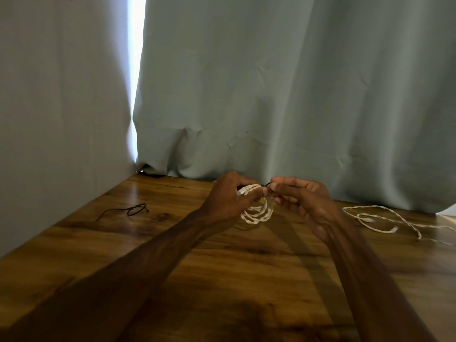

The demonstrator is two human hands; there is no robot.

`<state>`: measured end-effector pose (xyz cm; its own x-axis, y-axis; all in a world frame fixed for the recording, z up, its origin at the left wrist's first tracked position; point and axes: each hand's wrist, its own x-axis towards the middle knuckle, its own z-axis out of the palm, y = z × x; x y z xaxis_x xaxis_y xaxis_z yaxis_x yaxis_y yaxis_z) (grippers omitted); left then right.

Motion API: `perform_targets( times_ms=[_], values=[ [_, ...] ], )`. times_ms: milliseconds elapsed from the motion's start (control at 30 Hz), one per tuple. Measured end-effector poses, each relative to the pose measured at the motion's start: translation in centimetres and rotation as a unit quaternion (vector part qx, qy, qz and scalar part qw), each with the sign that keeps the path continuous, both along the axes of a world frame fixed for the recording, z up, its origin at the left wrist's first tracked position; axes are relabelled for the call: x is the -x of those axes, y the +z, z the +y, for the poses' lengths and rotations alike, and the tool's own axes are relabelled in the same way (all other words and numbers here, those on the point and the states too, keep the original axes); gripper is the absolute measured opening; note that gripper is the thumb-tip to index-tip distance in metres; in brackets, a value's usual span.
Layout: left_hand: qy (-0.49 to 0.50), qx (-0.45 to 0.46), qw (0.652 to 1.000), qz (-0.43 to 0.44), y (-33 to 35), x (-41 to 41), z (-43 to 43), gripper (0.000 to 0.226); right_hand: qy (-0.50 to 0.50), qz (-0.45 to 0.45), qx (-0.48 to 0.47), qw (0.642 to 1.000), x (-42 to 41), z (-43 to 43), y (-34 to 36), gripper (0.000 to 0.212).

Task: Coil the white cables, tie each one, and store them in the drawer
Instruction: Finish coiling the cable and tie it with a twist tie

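A coiled white cable point(259, 213) hangs in loops between my two hands above the wooden table point(222, 267). My left hand point(229, 196) grips the top of the coil, with the white plug ends sticking out by its fingers. My right hand point(298, 196) pinches a small dark tie point(267, 185) at the top of the coil. A second white cable point(375, 218) lies loose and uncoiled on the table to the right. No drawer is in view.
A thin black tie point(134, 209) lies on the table at the left. A pale green curtain point(271, 95) hangs along the table's far edge. A grey wall point(61, 119) bounds the left side.
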<state>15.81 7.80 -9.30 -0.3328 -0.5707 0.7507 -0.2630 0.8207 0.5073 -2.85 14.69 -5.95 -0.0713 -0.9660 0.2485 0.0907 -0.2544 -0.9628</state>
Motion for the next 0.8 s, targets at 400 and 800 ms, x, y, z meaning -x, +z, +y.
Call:
perform_targets(
  times_ms=[400, 800],
  values=[
    [-0.015, -0.059, 0.998, 0.028, -0.11, -0.13, -0.04, 0.013, 0.014, 0.021, 0.003, 1.000, 0.27, 0.05, -0.17, 0.030],
    [0.004, 0.007, 0.999, -0.034, -0.53, 0.16, 0.00, 0.010, -0.062, 0.194, 0.094, 0.974, 0.49, -0.63, -0.99, 0.020]
  ],
)
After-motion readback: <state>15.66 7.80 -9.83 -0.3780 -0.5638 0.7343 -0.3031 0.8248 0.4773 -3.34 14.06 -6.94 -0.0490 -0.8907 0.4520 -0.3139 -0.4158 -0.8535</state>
